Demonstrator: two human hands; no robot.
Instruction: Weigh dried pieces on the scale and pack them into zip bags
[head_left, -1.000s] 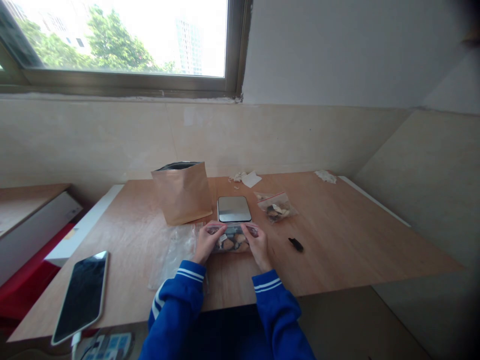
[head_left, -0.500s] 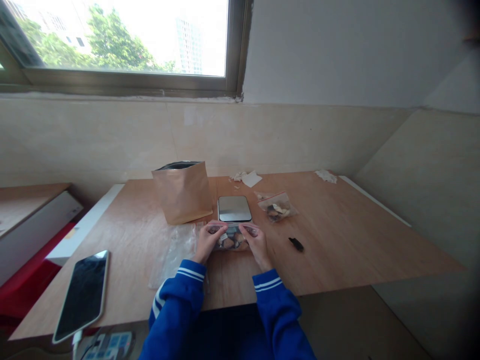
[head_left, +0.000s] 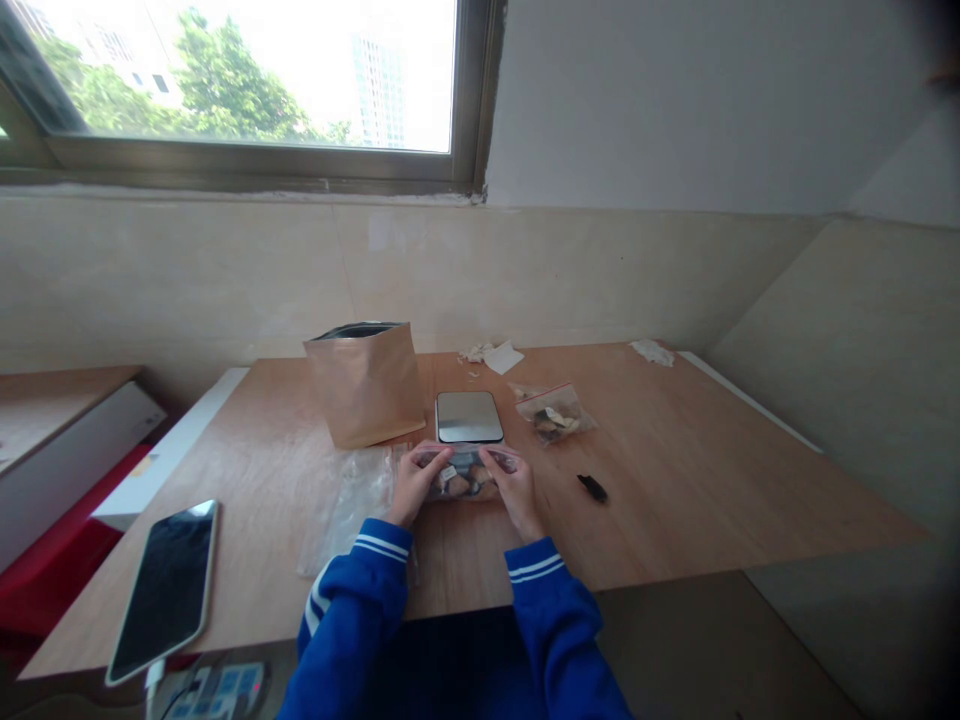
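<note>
Between my hands is a clear zip bag [head_left: 463, 484] with brownish and dark pieces inside, whose kind I cannot make out. My left hand [head_left: 415, 482] pinches its top edge on the left, thumb pointing inward. On the right, my right hand [head_left: 513, 484] pinches the same edge, a short gap from the left thumb. Just beyond the bag lies a small flat scale [head_left: 469, 416] with a silver top. Flat clear plastic bags [head_left: 352, 515] lie beside my left wrist.
An open brown paper pouch [head_left: 367, 388] stands at back left. Another filled zip bag [head_left: 556, 415] and a small black object [head_left: 592, 488] lie to the right. A tablet [head_left: 166, 590] with a cable rests at front left. White scraps [head_left: 502, 357] lie near the wall.
My thumbs have shifted very slightly along the bag's top edge. Everything else stays in place.
</note>
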